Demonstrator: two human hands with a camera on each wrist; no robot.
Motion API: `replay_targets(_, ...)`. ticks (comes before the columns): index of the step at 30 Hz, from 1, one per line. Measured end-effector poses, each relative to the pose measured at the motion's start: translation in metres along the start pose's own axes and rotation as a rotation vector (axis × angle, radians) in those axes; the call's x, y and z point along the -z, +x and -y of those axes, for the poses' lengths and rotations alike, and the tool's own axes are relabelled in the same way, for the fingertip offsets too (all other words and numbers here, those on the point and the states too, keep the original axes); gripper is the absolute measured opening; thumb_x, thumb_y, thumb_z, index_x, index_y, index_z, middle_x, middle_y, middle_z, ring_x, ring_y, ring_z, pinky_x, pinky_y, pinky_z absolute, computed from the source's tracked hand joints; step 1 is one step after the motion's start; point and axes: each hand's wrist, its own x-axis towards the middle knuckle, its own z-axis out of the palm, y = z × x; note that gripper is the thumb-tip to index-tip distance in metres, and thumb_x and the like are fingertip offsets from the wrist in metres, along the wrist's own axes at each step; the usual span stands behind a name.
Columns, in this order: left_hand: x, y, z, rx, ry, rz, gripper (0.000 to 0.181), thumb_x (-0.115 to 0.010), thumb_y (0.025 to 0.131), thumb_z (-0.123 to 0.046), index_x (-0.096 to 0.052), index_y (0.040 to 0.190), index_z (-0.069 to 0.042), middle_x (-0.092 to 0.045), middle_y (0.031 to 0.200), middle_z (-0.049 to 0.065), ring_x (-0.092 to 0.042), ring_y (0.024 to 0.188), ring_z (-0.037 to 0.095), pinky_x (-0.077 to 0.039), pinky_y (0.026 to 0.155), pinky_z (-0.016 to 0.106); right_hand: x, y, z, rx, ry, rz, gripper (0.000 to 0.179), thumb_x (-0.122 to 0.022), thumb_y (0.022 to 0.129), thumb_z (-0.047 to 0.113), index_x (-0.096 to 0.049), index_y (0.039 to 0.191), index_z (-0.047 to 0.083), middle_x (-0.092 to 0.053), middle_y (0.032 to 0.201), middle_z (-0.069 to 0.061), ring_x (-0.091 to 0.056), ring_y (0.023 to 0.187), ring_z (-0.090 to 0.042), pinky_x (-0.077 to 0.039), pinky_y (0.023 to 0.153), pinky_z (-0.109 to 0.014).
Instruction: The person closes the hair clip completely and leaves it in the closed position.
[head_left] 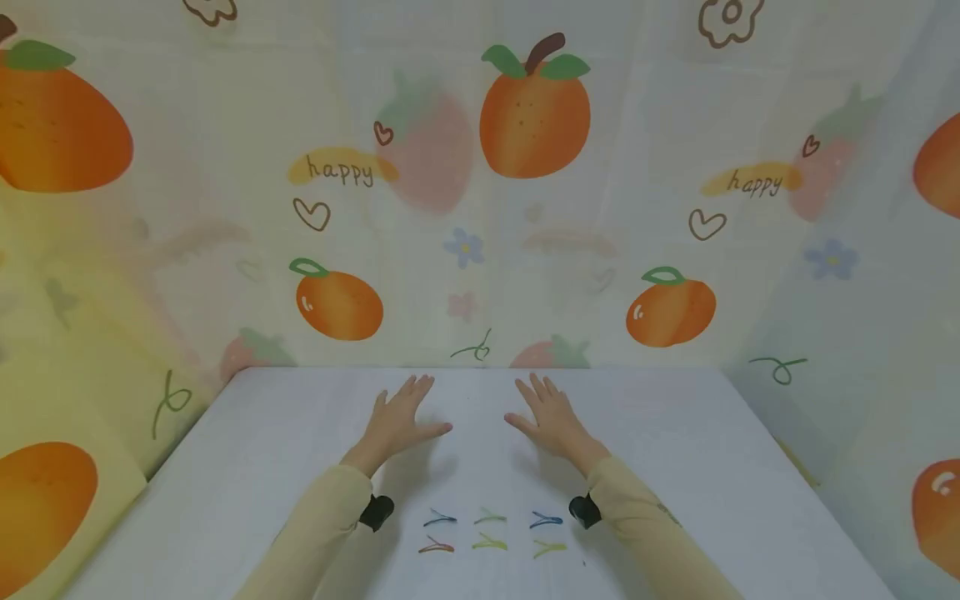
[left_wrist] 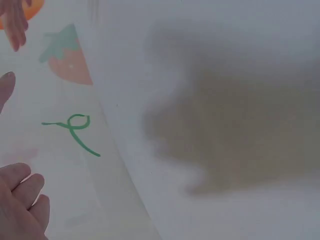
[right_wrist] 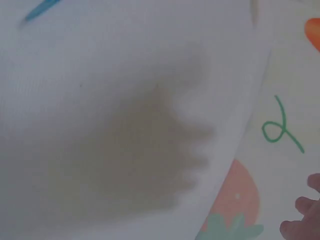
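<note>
My left hand (head_left: 397, 423) hovers over the far half of the white table (head_left: 637, 408), fingers spread and holding nothing. To its right, my right hand (head_left: 557, 419) is likewise spread with nothing in it. Between the forearms, nearer to me, small Y-shaped clips lie in two rows. The far row has a grey-blue clip (head_left: 441, 519), a pale green clip (head_left: 491, 517) and a blue clip (head_left: 547, 520). The near row has a red-orange clip (head_left: 437, 546), a yellow-green clip (head_left: 490, 543) and a yellow clip (head_left: 550, 548). Both hands are apart from the clips.
A pale curtain (head_left: 660, 108) printed with oranges, strawberries and hearts hangs behind the table and along both sides. Dark wrist devices sit on the left wrist (head_left: 377, 512) and the right wrist (head_left: 585, 511). Shadows of the hands fall on the tabletop.
</note>
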Motion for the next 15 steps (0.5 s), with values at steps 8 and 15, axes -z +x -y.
replay_targets(8, -0.013, -0.028, -0.014, -0.057, -0.246, 0.036, 0.073, -0.054, 0.06, -0.054, -0.039, 0.117, -0.012, -0.032, 0.119, 0.014, -0.03, 0.105, 0.028, -0.021, 0.08, 0.047, 0.0, -0.014, 0.002, -0.002, 0.115, -0.108, 0.064, -0.034, 0.076, 0.051, -0.026, 0.123, 0.007, -0.013, 0.127, -0.013, -0.007, 0.114, -0.027, -0.011, 0.087, -0.041)
replay_targets(15, -0.019, -0.052, -0.018, -0.103, -0.352, 0.017, 0.046, -0.065, 0.058, -0.036, -0.053, 0.097, -0.014, -0.047, 0.103, 0.004, -0.034, 0.101, 0.024, -0.025, 0.077, 0.045, -0.007, -0.019, 0.01, 0.009, 0.151, -0.072, 0.066, -0.03, 0.075, 0.054, -0.024, 0.124, 0.01, -0.014, 0.128, -0.01, -0.008, 0.114, -0.026, -0.012, 0.086, -0.042)
